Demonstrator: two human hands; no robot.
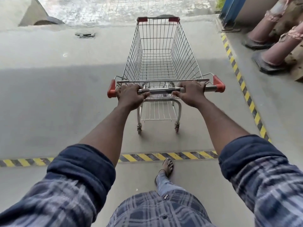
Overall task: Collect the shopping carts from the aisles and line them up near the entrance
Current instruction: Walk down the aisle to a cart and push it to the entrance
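From my end both hands are closed on the cart's handle (159, 90): the left hand (129, 95) wraps the bar near its left end, fingers curled over the top, just inside the red cap (111, 90), and the right hand (191, 94) grips the bar right of centre, knuckles up, short of the other red cap (218, 86). A bare stretch of bar shows between the two hands. Both arms reach out nearly straight, with the plaid sleeves (78, 177) rolled to dark cuffs. The cart (186, 53) stands straight ahead of me, its wire basket carrying nothing, with a lower rack (158, 112) under the handle and the rear wheels (139, 128) on the floor. The floor (49, 95) is grey concrete, shaded close to me and brighter further out. A yellow-and-black stripe (164, 156) crosses it behind the cart, and my sandalled foot (167, 166) is right at its near edge. A second stripe (241, 82) runs along the right side. Beyond that stripe I see another person's legs (268, 31) in pink trousers and dark shoes, and a blue panel (232, 9) further back. A round cover (85, 34) sits in the floor far left of the cart.
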